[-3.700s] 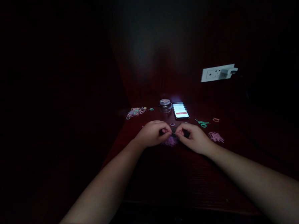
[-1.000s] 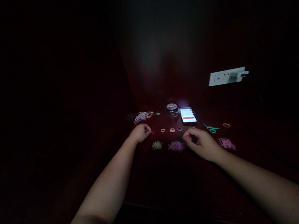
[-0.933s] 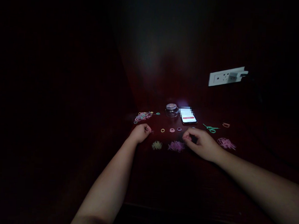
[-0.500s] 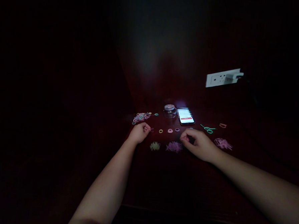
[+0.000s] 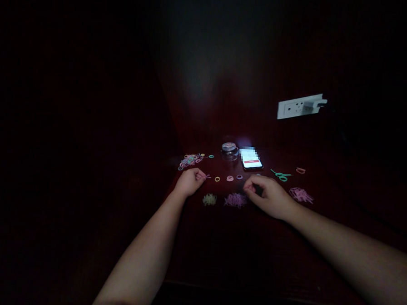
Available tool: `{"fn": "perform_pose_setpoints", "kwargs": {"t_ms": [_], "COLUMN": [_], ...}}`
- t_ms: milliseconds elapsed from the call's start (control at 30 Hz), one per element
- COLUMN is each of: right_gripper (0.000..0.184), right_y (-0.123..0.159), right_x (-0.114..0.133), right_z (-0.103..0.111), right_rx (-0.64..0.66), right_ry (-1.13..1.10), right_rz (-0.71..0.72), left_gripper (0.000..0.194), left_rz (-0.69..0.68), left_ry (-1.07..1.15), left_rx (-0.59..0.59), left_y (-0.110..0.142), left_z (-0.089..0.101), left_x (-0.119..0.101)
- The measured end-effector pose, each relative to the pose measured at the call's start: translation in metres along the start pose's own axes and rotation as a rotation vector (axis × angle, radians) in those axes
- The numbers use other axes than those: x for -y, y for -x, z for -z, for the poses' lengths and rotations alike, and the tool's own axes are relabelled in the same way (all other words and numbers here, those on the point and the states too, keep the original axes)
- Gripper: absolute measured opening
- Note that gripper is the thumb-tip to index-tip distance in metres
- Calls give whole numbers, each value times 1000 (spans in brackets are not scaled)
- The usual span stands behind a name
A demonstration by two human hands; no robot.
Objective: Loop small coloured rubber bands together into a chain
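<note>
Left hand (image 5: pixel 189 182), front-left of jar (image 5: pixel 230 153): fingers pinch purple band (image 5: pixel 208 176) by one end, likely keeping its loop free. Right hand (image 5: pixel 268 197), front-right: fingers curl, contents indeterminable. Purple pile (image 5: pixel 235 200), front: lies heaped.

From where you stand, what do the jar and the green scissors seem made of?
The jar: clear glass or plastic, glossy; its see-through wall catches highlights.
The green scissors: probably plastic handles, judging by their even colour; blade material unclear.
</note>
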State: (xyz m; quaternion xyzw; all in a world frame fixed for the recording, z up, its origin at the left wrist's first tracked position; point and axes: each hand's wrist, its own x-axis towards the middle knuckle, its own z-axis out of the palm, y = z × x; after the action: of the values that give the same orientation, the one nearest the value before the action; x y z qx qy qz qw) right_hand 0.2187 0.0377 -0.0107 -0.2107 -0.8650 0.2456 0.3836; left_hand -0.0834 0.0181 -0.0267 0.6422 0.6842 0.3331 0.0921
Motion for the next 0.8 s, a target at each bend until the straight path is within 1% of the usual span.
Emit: {"fn": "perform_pose_setpoints", "kwargs": {"t_ms": [500, 633, 800], "right_gripper": [13, 12, 12], "right_y": [-1, -2, -1], "right_x": [0, 0, -1], "right_z": [1, 2, 1], "right_rx": [8, 6, 4], "right_ry": [1, 5, 3], "right_rz": [3, -1, -4], "left_gripper": [5, 7, 3], "left_rz": [23, 37, 30], "left_ry": [-30, -17, -24], "left_rx": [-9, -10, -44], "left_y": [-3, -3, -3], "left_z": [-2, -1, 3], "left_x": [-2, -4, -7]}}
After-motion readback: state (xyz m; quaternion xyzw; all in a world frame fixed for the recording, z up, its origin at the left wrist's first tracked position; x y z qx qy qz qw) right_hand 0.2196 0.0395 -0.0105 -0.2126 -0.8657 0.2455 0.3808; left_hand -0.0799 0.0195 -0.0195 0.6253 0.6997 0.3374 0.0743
